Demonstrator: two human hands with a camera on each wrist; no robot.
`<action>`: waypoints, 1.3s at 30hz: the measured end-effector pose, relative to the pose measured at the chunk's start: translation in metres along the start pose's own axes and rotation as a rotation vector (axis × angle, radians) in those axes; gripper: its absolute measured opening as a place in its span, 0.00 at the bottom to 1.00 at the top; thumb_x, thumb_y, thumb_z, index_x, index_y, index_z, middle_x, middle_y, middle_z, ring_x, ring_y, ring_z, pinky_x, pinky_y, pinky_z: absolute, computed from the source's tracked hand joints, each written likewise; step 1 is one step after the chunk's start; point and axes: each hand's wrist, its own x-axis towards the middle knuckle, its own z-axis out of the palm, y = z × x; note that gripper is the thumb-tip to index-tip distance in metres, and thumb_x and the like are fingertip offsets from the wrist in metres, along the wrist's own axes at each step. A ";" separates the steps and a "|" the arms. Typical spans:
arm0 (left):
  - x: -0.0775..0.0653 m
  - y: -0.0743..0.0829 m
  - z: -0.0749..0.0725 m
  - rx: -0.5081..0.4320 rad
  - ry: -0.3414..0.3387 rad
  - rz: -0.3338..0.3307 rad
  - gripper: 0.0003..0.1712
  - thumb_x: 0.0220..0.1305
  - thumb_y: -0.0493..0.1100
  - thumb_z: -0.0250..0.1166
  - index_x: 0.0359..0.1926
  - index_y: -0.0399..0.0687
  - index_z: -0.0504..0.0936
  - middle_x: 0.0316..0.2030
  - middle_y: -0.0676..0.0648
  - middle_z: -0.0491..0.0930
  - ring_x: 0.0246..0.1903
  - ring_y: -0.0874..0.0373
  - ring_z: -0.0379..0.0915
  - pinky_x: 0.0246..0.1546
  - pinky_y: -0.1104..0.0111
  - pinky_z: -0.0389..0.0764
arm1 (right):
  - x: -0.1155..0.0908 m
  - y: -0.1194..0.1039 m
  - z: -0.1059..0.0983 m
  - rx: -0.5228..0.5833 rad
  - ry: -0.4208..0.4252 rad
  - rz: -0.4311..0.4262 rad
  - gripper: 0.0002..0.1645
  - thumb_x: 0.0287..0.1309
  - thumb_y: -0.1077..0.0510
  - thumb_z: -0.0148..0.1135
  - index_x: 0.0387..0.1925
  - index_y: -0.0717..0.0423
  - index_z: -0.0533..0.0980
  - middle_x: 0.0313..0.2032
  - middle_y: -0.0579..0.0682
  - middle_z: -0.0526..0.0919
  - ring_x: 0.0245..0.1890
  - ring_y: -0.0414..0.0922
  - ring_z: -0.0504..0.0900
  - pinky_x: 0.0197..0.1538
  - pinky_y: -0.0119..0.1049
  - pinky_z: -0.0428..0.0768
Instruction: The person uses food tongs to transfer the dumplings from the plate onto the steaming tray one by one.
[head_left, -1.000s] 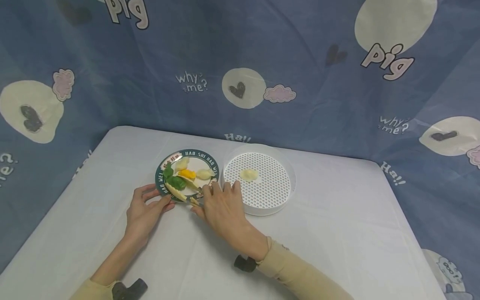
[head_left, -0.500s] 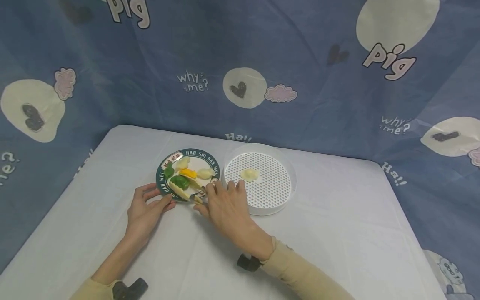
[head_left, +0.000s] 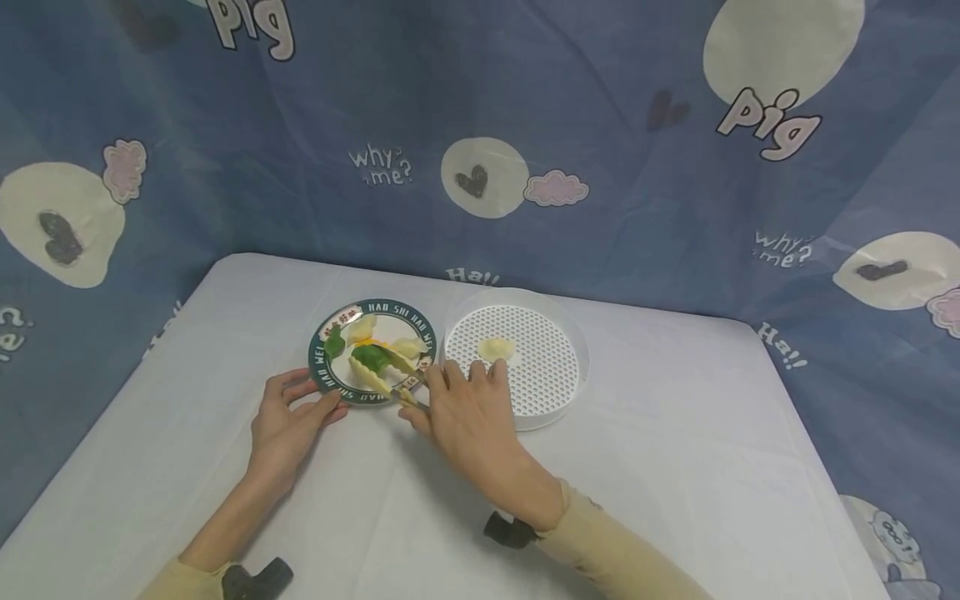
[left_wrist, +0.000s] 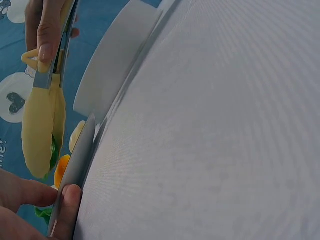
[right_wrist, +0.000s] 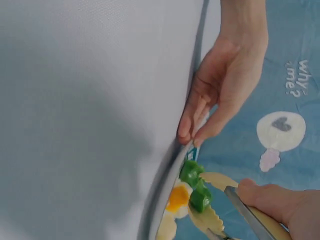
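Currently, your right hand point(head_left: 476, 421) pinches the tongs point(left_wrist: 36, 120) between thumb and fingers, and your left hand point(head_left: 285, 429) pinches the near left rim of the plate point(head_left: 320, 367), with fingers on both faces of it. The yellow tips of the tongs stand apart with a green dumpling point(right_wrist: 200, 197) between them, over the plate; whether you have it clear of the surface below, I cannot tell. To its left, near the rim, you have a second green dumpling point(head_left: 334, 342) on the plate. An orange dumpling point(right_wrist: 178, 199) shows partly hidden behind the one at your tongs, with one pale dumpling point(head_left: 362, 326) on its far side and another to its right. Just beside the plate, on your right, stands the white tray point(head_left: 547, 375) with its round, perforated floor; a lone dumpling point(head_left: 496, 348), also pale, lies in it, just beyond your right hand. Both plate and tray stand on the white table point(head_left: 645, 475), and a blue printed cloth point(head_left: 622, 92) hangs behind. You wear beige sleeves point(head_left: 630, 550), with a dark device point(head_left: 258, 579) at each wrist.
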 end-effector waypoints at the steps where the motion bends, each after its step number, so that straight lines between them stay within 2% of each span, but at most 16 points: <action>1: 0.000 -0.001 0.000 0.003 -0.001 -0.001 0.46 0.79 0.40 0.64 0.85 0.40 0.47 0.76 0.31 0.62 0.35 0.79 0.83 0.49 0.78 0.95 | -0.001 0.002 -0.001 0.001 -0.005 0.006 0.34 0.70 0.21 0.56 0.46 0.46 0.79 0.34 0.43 0.82 0.32 0.50 0.78 0.42 0.41 0.74; 7: -0.001 0.000 0.000 0.023 -0.002 -0.003 0.45 0.79 0.41 0.64 0.85 0.39 0.47 0.76 0.31 0.63 0.35 0.80 0.83 0.50 0.78 0.95 | -0.006 0.018 -0.005 0.005 0.018 0.041 0.33 0.70 0.22 0.56 0.44 0.46 0.79 0.30 0.44 0.78 0.30 0.49 0.74 0.38 0.41 0.71; 16: -0.002 0.003 0.000 0.042 -0.003 -0.001 0.45 0.79 0.41 0.63 0.85 0.40 0.47 0.76 0.31 0.64 0.35 0.80 0.83 0.50 0.79 0.94 | -0.016 0.048 -0.012 0.023 0.055 0.109 0.33 0.69 0.23 0.60 0.45 0.48 0.79 0.29 0.46 0.77 0.25 0.50 0.69 0.34 0.40 0.66; 22: -0.001 0.002 0.000 0.080 -0.012 -0.009 0.47 0.80 0.42 0.63 0.85 0.39 0.45 0.76 0.30 0.64 0.35 0.80 0.83 0.50 0.80 0.94 | -0.019 0.065 -0.014 0.010 0.105 0.117 0.33 0.69 0.25 0.61 0.42 0.51 0.79 0.26 0.48 0.78 0.24 0.52 0.71 0.33 0.42 0.70; 29: -0.001 0.002 -0.001 0.099 -0.011 -0.009 0.47 0.80 0.42 0.63 0.85 0.39 0.44 0.76 0.29 0.65 0.34 0.80 0.84 0.49 0.81 0.94 | -0.021 0.075 -0.014 0.028 0.115 0.140 0.34 0.69 0.26 0.61 0.42 0.52 0.80 0.28 0.50 0.80 0.26 0.54 0.75 0.34 0.43 0.72; 39: 0.000 0.001 0.001 0.102 0.007 -0.021 0.47 0.79 0.43 0.64 0.85 0.40 0.45 0.75 0.30 0.65 0.34 0.80 0.83 0.49 0.80 0.94 | -0.026 0.084 -0.010 0.033 0.144 0.156 0.34 0.68 0.27 0.65 0.38 0.55 0.79 0.25 0.51 0.78 0.23 0.53 0.72 0.31 0.42 0.68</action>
